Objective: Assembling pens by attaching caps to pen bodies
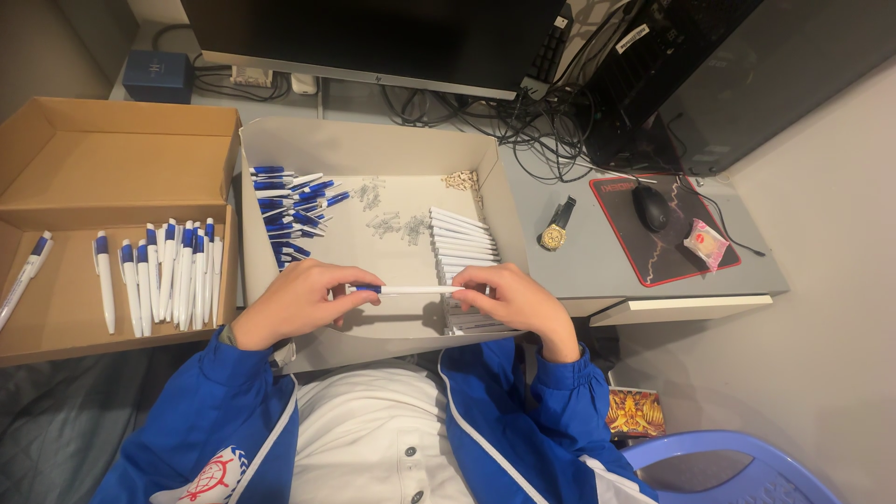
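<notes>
Both hands hold one white pen (415, 290) level over the front of a shallow white cardboard tray (373, 149). My left hand (299, 301) pinches its blue end and my right hand (513, 301) grips the white end. Inside the tray, a heap of blue pen tops (289, 210) lies at the left, a row of white pen barrels (462, 243) at the right, small springs (397, 224) in the middle and a pile of tiny tan parts (460, 179) at the back. Finished blue-and-white pens (168, 275) lie side by side in a brown cardboard box (112, 140) to the left.
A monitor (373, 37), a tangle of cables (541, 121) and a dark computer case (747, 65) stand at the back. A gold wristwatch (557, 227), a mouse (650, 205) on a red-edged pad and a pink wrapped snack (706, 243) lie to the right. A blue plastic chair (728, 467) is at the lower right.
</notes>
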